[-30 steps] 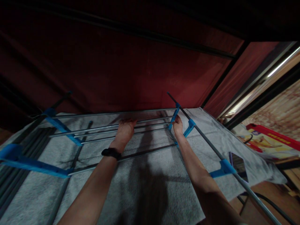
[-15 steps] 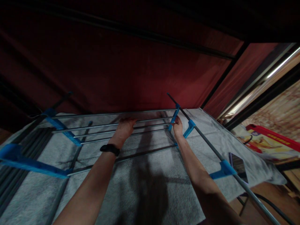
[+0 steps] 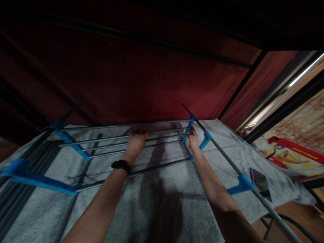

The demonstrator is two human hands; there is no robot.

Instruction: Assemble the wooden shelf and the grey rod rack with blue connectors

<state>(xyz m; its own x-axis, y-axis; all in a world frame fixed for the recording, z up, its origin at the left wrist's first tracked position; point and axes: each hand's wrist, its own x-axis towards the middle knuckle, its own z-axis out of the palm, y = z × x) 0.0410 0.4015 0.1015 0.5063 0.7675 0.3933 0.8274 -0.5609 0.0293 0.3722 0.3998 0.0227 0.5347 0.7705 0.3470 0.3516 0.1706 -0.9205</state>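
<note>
While both forearms extend toward mid-frame, the left hand (image 3: 135,143) rests on the thin round metal rods (image 3: 157,130) of a drying rack (image 3: 76,148), fingers curled over one rod at centre frame. The right hand (image 3: 192,139) sits just right of centre, fingers closed around the blue plastic bracket (image 3: 188,125) where the rods meet the long side rail (image 3: 227,162). A black wristband (image 3: 121,165) circles the left wrist. Beneath the rack lies a grey, napped towel (image 3: 162,189), filling the lower frame. A flat, glossy phone (image 3: 260,184) lies on the towel at lower right. Dark red fabric (image 3: 141,84) fills the upper frame.
</note>
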